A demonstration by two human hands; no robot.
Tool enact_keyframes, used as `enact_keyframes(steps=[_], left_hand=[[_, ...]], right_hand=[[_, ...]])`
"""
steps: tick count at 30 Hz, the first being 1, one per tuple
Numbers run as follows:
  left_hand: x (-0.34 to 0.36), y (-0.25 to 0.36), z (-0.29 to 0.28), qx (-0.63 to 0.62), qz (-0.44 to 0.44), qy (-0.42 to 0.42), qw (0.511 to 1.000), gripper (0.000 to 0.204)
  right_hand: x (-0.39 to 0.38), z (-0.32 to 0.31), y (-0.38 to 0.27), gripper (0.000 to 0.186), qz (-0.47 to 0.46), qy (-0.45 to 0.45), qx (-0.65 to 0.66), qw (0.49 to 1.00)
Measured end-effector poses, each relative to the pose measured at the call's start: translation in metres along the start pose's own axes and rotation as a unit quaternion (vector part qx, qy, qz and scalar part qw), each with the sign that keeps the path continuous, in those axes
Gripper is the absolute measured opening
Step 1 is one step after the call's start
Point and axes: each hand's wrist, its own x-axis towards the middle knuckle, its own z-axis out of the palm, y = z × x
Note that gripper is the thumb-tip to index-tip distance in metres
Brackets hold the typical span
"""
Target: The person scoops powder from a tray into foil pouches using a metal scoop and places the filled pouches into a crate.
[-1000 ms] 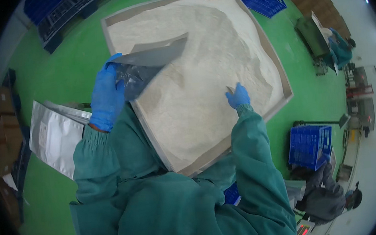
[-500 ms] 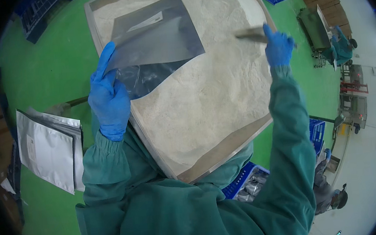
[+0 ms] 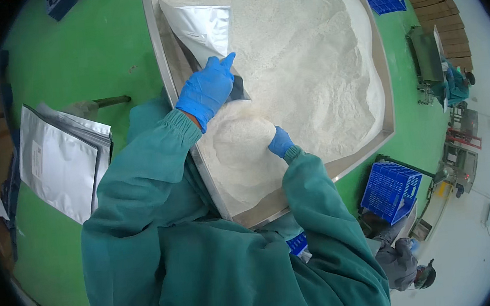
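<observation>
The left hand (image 3: 207,92) is clamping a silver pouch (image 3: 204,28); to its right, the right hand (image 3: 281,142) is adjoining heaped powder (image 3: 242,134), grip I cannot tell.

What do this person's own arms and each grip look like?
The left grip and right grip each wear a blue glove. Loose green sleeves cover both arms, gathered at the cuffs; a sliver of bare wrist shows on the left. No markings or cables are visible.

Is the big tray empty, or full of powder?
Partly filled: pale powder spreads across the tray; bare wall shows along its near edge.
</observation>
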Motion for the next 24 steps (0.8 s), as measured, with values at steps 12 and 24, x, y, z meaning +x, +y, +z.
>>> enact_keyframes(steps=[12, 24], left_hand=[[-0.005, 0.050, -0.019, -0.193, -0.060, 0.008, 0.979, 0.057], [0.015, 0.029, -0.004, -0.224, 0.015, 0.004, 0.975, 0.053]], right_hand=[[-0.095, -0.134, -0.180, 0.058, 0.014, 0.311, -0.164, 0.936], [-0.002, -0.070, 0.026, 0.050, 0.064, 0.042, -0.302, 0.950]])
